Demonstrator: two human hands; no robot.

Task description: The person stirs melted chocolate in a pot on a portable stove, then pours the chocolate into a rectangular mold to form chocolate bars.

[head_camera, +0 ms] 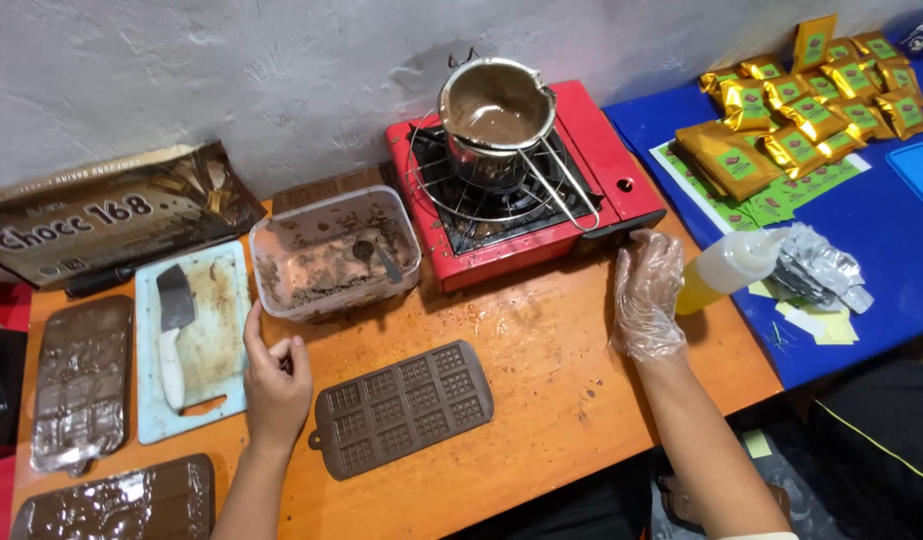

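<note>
Matt brown silicone mould [403, 407] on smooth orange wooden table [562, 370]; shiny steel pot [497, 105] upper centre; right hand [647, 295] in thin clear plastic glove.

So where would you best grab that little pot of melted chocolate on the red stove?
Probably by the long wire handle of the melting pot, coming from the front right. It juts toward the gloved right hand, away from the burner, while the bowl likely runs hot.

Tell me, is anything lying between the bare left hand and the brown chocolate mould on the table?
Nothing visible does. The left hand rests on bare orange table just beside the brown mould, which lies to its right with only open tabletop between them.
</note>
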